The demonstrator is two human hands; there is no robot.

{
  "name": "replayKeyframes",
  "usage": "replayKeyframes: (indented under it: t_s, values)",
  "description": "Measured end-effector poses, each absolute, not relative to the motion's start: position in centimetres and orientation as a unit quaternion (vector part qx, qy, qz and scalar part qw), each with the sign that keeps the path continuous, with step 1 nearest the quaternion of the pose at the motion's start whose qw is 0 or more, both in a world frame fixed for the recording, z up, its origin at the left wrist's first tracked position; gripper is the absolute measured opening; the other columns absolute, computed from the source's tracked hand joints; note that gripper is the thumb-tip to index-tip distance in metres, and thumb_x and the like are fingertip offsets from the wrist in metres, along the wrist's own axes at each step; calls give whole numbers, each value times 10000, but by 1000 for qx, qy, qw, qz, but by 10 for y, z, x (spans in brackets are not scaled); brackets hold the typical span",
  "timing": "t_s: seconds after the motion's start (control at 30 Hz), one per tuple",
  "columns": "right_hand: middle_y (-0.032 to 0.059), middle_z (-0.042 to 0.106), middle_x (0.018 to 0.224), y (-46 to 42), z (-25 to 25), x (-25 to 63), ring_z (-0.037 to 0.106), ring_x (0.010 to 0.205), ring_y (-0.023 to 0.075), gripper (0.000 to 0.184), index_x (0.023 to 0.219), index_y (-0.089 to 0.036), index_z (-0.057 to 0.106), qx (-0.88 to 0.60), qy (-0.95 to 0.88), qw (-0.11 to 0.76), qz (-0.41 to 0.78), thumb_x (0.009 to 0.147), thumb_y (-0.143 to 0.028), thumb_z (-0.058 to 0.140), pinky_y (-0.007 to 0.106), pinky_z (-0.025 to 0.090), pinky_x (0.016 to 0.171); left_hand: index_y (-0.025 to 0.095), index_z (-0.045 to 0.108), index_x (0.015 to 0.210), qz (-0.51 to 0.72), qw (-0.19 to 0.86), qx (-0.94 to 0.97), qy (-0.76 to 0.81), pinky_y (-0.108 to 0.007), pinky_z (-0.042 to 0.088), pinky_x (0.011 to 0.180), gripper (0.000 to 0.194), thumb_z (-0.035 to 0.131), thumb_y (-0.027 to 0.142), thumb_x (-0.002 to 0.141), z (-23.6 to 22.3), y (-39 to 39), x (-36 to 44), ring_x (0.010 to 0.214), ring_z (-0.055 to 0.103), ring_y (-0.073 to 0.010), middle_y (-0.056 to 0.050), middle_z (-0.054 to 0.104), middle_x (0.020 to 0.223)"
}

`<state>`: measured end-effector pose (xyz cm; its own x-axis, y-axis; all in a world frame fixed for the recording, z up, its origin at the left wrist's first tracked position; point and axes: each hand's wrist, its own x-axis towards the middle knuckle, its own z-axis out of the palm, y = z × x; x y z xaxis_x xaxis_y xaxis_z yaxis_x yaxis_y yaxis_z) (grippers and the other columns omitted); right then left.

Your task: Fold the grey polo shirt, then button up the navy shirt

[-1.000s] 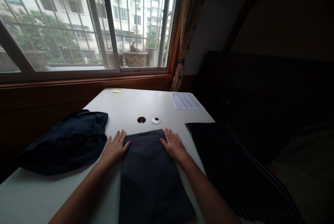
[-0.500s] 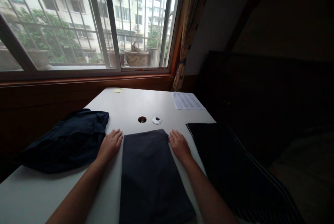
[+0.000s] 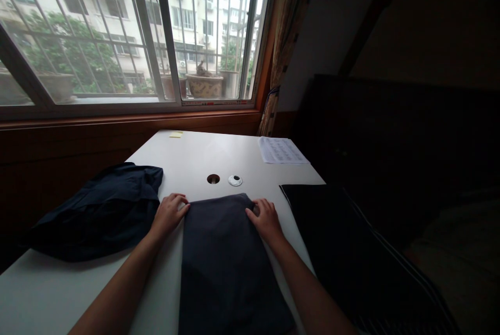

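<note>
Our half-curled left hand (image 3: 169, 214) and right hand (image 3: 267, 222) pinch flat dark-grey cloth (image 3: 224, 259), with illegibly printed white paper (image 3: 283, 151) and a patterned tan pot (image 3: 204, 87) beyond.

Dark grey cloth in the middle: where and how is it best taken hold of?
Probably by its two far corners: left grip from the cloth's left, right grip from its right. It lies flat, those corners show plainly against the white tabletop, and each grip is at or beside its corner. The near end runs out of view.
</note>
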<state>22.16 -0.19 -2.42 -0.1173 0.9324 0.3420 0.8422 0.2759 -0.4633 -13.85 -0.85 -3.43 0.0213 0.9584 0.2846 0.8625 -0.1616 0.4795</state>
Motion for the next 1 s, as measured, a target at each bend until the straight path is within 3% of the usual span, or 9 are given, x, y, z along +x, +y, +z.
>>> replayKeyframes:
  t_s: [0.23, 0.4, 0.6, 0.83, 1.0]
  values:
    - [76, 669, 982, -3, -26, 213, 578, 950, 268, 149, 999, -201, 602, -597, -723, 329, 112, 862, -259, 600, 381, 470, 876, 206, 627, 926, 328, 133, 690, 631, -441, 451, 978, 242, 507, 415, 906, -35, -6, -131, 1048, 590, -288, -98, 686, 1072]
    - [69, 654, 939, -1, -28, 213, 574, 928, 274, 75, 913, -223, 572, -587, -713, 359, 137, 850, -264, 577, 403, 465, 867, 207, 578, 981, 368, 174, 666, 625, -372, 513, 831, 277, 433, 441, 946, -31, -11, -122, 941, 650, -254, -79, 683, 993]
    - [58, 634, 913, -1, -28, 212, 595, 923, 270, 63, 893, -238, 540, -570, -690, 405, 184, 860, -292, 538, 419, 488, 861, 227, 533, 950, 407, 195, 630, 632, -324, 496, 714, 257, 466, 474, 929, -24, -16, -113, 798, 657, -226, -31, 658, 883]
    - [107, 539, 1225, -3, -24, 208, 603, 1041, 239, 94, 935, -239, 486, -526, -666, 470, 246, 896, -323, 506, 433, 514, 948, 222, 534, 905, 454, 227, 589, 629, -319, 502, 712, 297, 520, 518, 893, -19, -20, -109, 796, 649, -222, -19, 643, 842]
    - [113, 491, 1322, -5, -21, 207, 594, 1085, 233, 127, 942, -243, 481, -494, -651, 496, 293, 902, -352, 533, 439, 519, 964, 210, 538, 955, 480, 270, 561, 618, -323, 527, 694, 367, 536, 569, 875, -18, -21, -107, 826, 670, -232, -40, 663, 880]
